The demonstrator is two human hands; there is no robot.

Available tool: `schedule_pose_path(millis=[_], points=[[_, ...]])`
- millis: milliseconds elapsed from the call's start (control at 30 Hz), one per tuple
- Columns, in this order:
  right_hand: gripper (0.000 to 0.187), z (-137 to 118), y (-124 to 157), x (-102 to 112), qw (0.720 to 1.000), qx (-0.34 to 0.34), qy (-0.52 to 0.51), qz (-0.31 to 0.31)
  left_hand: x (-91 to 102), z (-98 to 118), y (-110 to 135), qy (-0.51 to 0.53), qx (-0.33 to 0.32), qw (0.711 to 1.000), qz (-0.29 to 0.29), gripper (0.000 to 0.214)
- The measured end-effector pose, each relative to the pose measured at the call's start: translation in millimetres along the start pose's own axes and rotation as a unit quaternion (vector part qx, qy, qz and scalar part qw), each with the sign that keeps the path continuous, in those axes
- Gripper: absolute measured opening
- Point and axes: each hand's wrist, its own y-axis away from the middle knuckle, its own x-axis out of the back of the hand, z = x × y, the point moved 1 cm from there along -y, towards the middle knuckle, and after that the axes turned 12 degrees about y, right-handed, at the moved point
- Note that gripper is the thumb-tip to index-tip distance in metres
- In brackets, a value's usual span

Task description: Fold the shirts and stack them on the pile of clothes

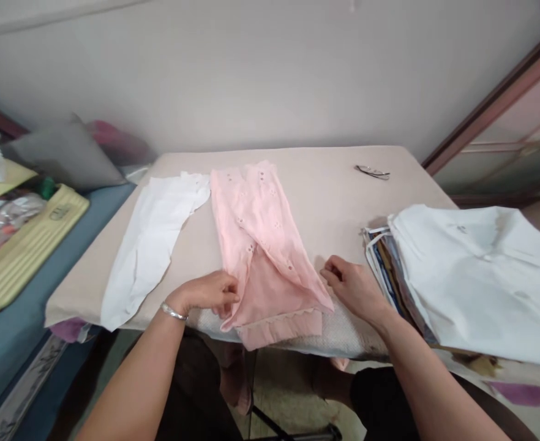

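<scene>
A pink embroidered garment (261, 245) lies lengthwise on the padded beige board (325, 190), its hem hanging over the near edge. My left hand (208, 293), with a silver bangle on the wrist, pinches the garment's left edge near the hem. My right hand (350, 286) rests at the garment's right edge with fingers curled; what it grips, if anything, is hidden. A white garment (153, 239) lies flat to the left of the pink one.
A stack of folded clothes topped by a white shirt (481, 275) sits at the right. Folded eyeglasses (373, 172) lie at the far right of the board. A grey cushion (63, 153) and a yellow ribbed case (26, 245) are on the left.
</scene>
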Motion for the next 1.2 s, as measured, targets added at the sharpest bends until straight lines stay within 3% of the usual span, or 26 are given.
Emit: schedule_pose_path(millis=[100, 233, 367, 500, 633, 700, 800, 900, 967, 1000, 1067, 1133, 1200], points=[[0.025, -8.0, -2.9, 0.3, 0.994, 0.04, -0.102, -0.006, -4.4, -7.3, -2.8, -0.094, 0.043, 0.995, 0.005, 0.031], [0.027, -11.3, -6.5, -0.6, 0.99, 0.029, -0.139, -0.023, -9.5, -11.8, -8.3, -0.164, 0.042, 0.985, 0.042, 0.021], [0.026, -16.5, -4.7, -9.3, 0.992, 0.061, -0.07, -0.081, -12.2, -12.9, -7.6, -0.153, 0.043, 0.987, 0.003, 0.014], [0.021, -22.5, -1.8, -18.8, 0.988, 0.092, 0.007, -0.124, -14.9, -8.1, -3.9, -0.162, 0.038, 0.986, -0.017, 0.023], [0.022, -26.7, -0.8, -21.2, 0.991, 0.089, -0.012, -0.097, -11.3, 3.9, -4.9, -0.096, 0.004, 0.995, -0.032, 0.038], [0.02, -28.9, 0.5, -22.8, 0.989, 0.105, -0.018, -0.098, -6.9, 9.3, -8.7, -0.067, -0.032, 0.997, 0.03, 0.04], [0.021, -30.0, 1.7, -26.1, 0.986, 0.121, -0.007, -0.111, -3.5, 12.0, -15.6, -0.134, -0.069, 0.983, 0.106, 0.036], [0.026, -29.4, -0.5, -26.8, 0.994, 0.088, -0.005, -0.066, -7.4, 10.2, -19.2, -0.211, -0.07, 0.972, 0.07, 0.033], [0.026, -31.4, -2.3, -27.1, 0.997, 0.073, -0.004, 0.007, -9.9, 10.9, -19.2, -0.175, -0.073, 0.98, 0.058, 0.033], [0.026, -33.8, -2.6, -28.4, 0.995, 0.084, -0.002, 0.047, -9.3, 12.9, -19.5, -0.146, -0.087, 0.982, 0.078, 0.032], [0.03, -41.0, -1.7, -35.5, 0.983, 0.148, 0.008, 0.107, -1.3, 21.0, -23.2, -0.109, -0.134, 0.969, 0.176, 0.028], [0.041, -47.7, -0.1, -49.9, 0.967, 0.219, 0.03, 0.124, 18.7, 33.7, -33.9, -0.126, -0.18, 0.927, 0.305, 0.024], [0.056, -49.4, 0.0, -68.7, 0.958, 0.249, 0.054, 0.129, 51.7, 49.8, -54.4, -0.163, -0.187, 0.883, 0.399, 0.02]])
